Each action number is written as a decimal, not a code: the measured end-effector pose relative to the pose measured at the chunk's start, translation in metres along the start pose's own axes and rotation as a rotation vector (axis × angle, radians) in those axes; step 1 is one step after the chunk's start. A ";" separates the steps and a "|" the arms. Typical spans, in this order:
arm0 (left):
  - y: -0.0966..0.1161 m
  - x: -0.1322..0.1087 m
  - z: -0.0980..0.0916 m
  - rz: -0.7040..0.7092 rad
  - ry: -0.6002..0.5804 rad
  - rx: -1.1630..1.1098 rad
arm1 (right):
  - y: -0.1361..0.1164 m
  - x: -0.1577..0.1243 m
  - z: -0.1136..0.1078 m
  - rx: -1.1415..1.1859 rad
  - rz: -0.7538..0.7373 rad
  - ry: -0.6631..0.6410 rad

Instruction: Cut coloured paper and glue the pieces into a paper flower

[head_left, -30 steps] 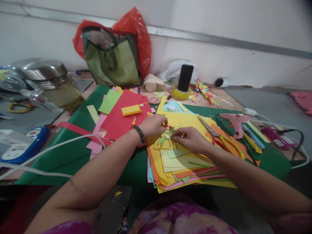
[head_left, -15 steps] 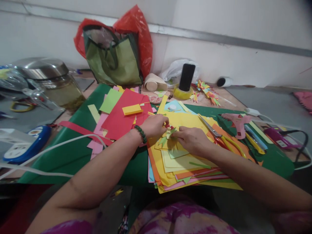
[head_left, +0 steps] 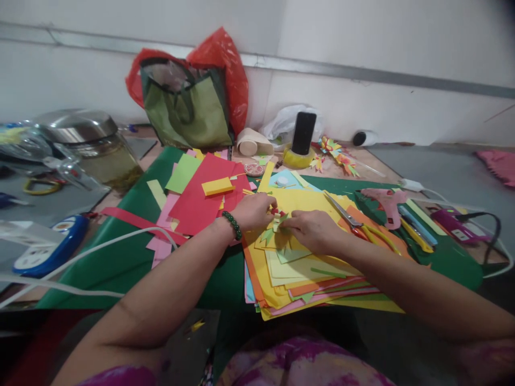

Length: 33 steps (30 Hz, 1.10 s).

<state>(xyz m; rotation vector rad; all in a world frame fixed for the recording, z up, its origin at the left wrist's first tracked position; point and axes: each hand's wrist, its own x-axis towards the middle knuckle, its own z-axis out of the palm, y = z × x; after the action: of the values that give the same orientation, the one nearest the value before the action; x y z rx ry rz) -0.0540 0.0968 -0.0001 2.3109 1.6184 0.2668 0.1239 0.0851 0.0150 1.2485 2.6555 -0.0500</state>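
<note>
Over the stack of yellow paper (head_left: 298, 198), my left hand (head_left: 257, 210), with a green bead bracelet (head_left: 232, 225) at the wrist, pinches a small paper flower (head_left: 277, 217) with red and pale green pieces. From the other side my right hand (head_left: 316, 229) closes its fingertips on the same flower. Part of the flower is hidden by the fingers. Pointed green paper leaves (head_left: 267, 236) lie just below it on the stack. Scissors (head_left: 360, 225) with yellow-orange handles rest open-bladed to the right of my right hand.
Red paper sheets (head_left: 197, 201) and a folded yellow strip (head_left: 218, 186) lie to the left. At the right are a pink glue gun (head_left: 388, 203) and a yellow cutter (head_left: 418, 236). A phone (head_left: 303, 133) stands in a tape roll (head_left: 298, 156). A white cable (head_left: 96, 252) crosses the left side.
The view has shifted slightly. Both hands stay at the flower, and my right fingertips have moved a little closer to the left hand.
</note>
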 end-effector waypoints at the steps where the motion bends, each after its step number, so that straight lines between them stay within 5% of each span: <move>1: 0.000 0.000 0.000 -0.001 0.004 -0.011 | 0.000 0.000 -0.001 0.002 -0.014 0.001; 7: -0.010 0.000 -0.007 -0.098 0.065 -0.184 | 0.018 0.004 -0.014 0.268 0.155 0.250; 10: -0.014 0.001 -0.009 -0.139 0.107 -0.222 | 0.027 0.014 -0.011 0.404 0.216 0.161; 17: -0.011 0.001 -0.007 -0.182 0.034 -0.388 | 0.024 0.039 0.013 0.828 0.147 0.159; 24: -0.006 -0.002 -0.014 -0.193 0.015 -0.898 | 0.033 0.041 -0.009 0.949 -0.041 0.486; 29: -0.001 -0.004 -0.013 -0.241 0.027 -1.106 | 0.056 0.012 -0.022 0.878 -0.016 0.598; 33: 0.006 -0.004 -0.014 -0.254 0.024 -1.246 | 0.095 -0.045 -0.016 0.655 0.204 0.573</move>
<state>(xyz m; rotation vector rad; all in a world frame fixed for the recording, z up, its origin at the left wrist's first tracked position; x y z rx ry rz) -0.0541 0.0933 0.0150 1.1402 1.1543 0.9148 0.2218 0.1143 0.0451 1.9759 3.0879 -0.6723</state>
